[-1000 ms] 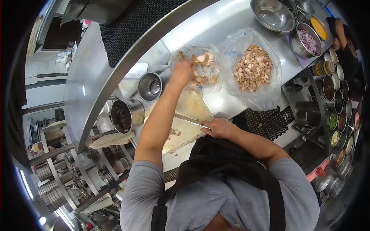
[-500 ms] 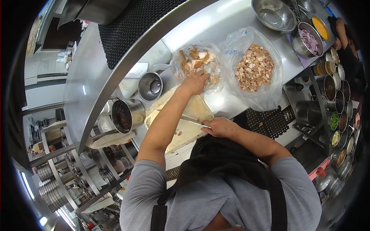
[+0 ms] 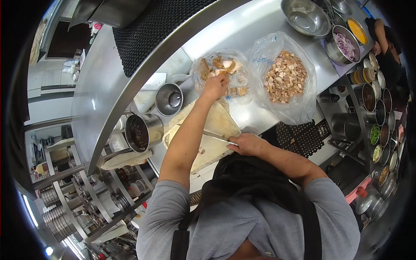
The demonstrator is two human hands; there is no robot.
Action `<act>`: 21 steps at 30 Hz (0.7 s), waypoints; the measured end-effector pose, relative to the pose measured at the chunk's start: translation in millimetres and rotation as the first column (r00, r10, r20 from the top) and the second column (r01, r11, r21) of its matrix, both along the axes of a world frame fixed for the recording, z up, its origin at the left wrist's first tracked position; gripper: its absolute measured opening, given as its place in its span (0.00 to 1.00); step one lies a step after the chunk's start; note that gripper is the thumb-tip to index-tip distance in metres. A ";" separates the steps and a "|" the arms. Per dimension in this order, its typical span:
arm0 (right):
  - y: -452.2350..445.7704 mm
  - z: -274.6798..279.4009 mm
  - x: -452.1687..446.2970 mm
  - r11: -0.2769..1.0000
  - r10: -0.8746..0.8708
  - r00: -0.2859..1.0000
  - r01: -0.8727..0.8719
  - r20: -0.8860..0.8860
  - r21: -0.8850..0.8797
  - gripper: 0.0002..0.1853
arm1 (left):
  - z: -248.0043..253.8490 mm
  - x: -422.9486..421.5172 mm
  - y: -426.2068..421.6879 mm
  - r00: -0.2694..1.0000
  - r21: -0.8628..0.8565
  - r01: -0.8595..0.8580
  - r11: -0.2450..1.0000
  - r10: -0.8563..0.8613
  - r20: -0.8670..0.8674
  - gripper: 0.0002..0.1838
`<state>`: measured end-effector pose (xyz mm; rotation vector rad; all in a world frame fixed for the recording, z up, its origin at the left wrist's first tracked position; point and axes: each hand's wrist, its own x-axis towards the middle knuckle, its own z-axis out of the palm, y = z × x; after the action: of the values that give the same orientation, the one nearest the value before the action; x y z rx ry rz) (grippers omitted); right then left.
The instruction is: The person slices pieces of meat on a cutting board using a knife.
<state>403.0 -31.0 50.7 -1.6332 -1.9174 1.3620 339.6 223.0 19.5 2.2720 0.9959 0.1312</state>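
Observation:
My left hand (image 3: 215, 87) is over an open clear plastic bag, its fingers curled onto one of the large pieces of cooked chicken (image 3: 229, 66) inside. The fingertips are partly hidden against the meat. In my right hand (image 3: 247, 144) is a knife (image 3: 215, 136), gripped by the handle, its blade lying low over the cutting board (image 3: 219, 119) and pointing left. My left forearm covers part of the board. A few small scraps lie on the board near its lower edge. Right of the chicken, a second plastic bag (image 3: 269, 45) holds diced meat (image 3: 286, 77).
A small steel bowl (image 3: 169, 99) and a steel pot of dark liquid (image 3: 152, 130) stand left of the board. Large steel bowls (image 3: 305, 17) and a pot of sliced red onion (image 3: 344, 47) are at the back right. Another person's arm (image 3: 381, 37) shows far right.
My left hand has shifted slightly left and back over the bag, and its stretched fingers have curled in onto the chicken. My right hand and the knife have stayed in place.

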 end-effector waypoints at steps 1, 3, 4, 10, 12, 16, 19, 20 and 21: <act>0.8 0.8 0.3 1.000 -0.001 1.000 0.001 0.005 -0.015 0.23 | 2.6 -2.6 2.6 1.000 0.002 -0.002 1.000 0.002 0.001 0.08; 1.3 1.6 0.9 1.000 0.001 1.000 -0.001 0.000 -0.010 0.23 | 5.5 -4.8 6.0 0.996 0.012 -0.061 0.998 0.061 -0.057 0.08; 1.1 1.9 0.9 1.000 0.003 1.000 -0.003 -0.007 -0.007 0.23 | 5.2 -5.1 5.5 0.997 0.013 -0.060 0.998 0.061 -0.057 0.08; 0.6 -4.8 -1.0 0.999 0.012 1.000 -0.011 -0.007 0.032 0.22 | -4.0 6.5 -7.3 0.997 0.205 0.036 0.978 -0.021 -0.073 0.11; -2.0 -7.9 -2.2 0.997 -0.003 1.000 0.004 -0.014 0.079 0.21 | -10.2 16.6 -9.0 0.968 0.265 0.098 0.959 -0.031 -0.247 0.14; -3.7 -6.6 -2.9 0.993 -0.026 0.999 0.028 -0.019 0.114 0.21 | -18.5 30.9 -13.1 0.965 0.336 0.056 0.940 0.036 -0.262 0.15; -4.6 -9.5 -3.2 0.992 -0.023 0.999 0.026 -0.025 0.127 0.21 | -21.7 30.4 -12.3 0.958 0.299 0.093 0.950 -0.004 -0.285 0.14; -4.5 -11.3 -3.7 0.991 -0.025 0.999 0.028 -0.026 0.130 0.21 | -22.2 28.7 -12.3 0.958 0.292 0.125 0.948 -0.039 -0.284 0.12; -4.7 -11.8 -4.1 0.990 -0.034 0.999 0.038 -0.030 0.137 0.21 | -22.0 27.9 -11.5 0.956 0.284 0.159 0.945 -0.076 -0.283 0.11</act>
<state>398.9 -35.7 38.9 -1.5680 -1.9109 1.2041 367.5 211.5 -2.5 2.6815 1.0280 -0.0859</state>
